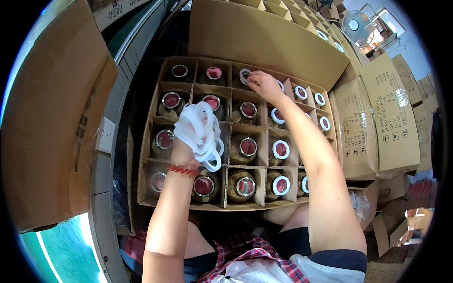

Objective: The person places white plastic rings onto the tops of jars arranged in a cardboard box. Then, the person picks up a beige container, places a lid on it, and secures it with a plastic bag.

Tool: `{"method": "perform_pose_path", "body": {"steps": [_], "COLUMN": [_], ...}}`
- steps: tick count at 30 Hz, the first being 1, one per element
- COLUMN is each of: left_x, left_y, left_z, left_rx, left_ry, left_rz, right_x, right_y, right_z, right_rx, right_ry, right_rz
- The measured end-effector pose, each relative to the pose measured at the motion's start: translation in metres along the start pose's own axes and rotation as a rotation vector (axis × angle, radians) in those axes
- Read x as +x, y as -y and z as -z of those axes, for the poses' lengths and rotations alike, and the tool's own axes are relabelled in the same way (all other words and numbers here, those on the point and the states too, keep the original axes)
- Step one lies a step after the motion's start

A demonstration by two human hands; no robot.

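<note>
A divided cardboard box [247, 206] in front of me holds several round glass flasks [248, 146] with silvery rims and dark red inside their mouths. My left hand [184, 153], with a red bead bracelet at the wrist, is closed on a bunch of white rings [202, 132] over the left part of the box; the bunch hides most of its fingers. At the far row, my right hand [265, 87] pinches a single white ring [244, 75] at a flask mouth. Flasks to the right carry white rings [281, 150] round their mouths; those to the left show bare rims.
A tall carton flap [264, 42] stands behind the box, with another divided carton [295, 16] beyond. Closed cartons [391, 113] are stacked at the right. A large brown carton [52, 118] rises at the left, beside a wall socket [106, 134]. A fan [357, 28] stands far right.
</note>
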State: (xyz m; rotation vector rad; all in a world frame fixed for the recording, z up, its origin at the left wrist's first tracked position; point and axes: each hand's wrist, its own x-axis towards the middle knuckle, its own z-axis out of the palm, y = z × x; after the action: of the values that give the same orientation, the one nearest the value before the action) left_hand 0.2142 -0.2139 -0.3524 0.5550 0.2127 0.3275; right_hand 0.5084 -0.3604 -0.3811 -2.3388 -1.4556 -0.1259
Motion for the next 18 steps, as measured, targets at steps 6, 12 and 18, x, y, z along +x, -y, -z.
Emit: {"method": "perform_pose_path", "body": {"steps": [6,12,18], "left_x": [0.0,0.002,0.001], "left_y": [-0.003,-0.008,-0.005], "left_z": [0.028,0.04,0.027], "left_rx": [-0.041,-0.085,-0.112], "left_ry": [-0.029,0.093,-0.167], "left_rz": [-0.011,0.025,-0.043], "right_x": [-0.007,-0.004,-0.002], "right_y": [0.017,0.006,0.071], "right_z": [0.011,0.01,0.016], "right_rx": [-0.325,-0.341,0.178], "right_ry": [0.089,0.142,-0.062], "right_rz": [0.003,-0.131,-0.079]}}
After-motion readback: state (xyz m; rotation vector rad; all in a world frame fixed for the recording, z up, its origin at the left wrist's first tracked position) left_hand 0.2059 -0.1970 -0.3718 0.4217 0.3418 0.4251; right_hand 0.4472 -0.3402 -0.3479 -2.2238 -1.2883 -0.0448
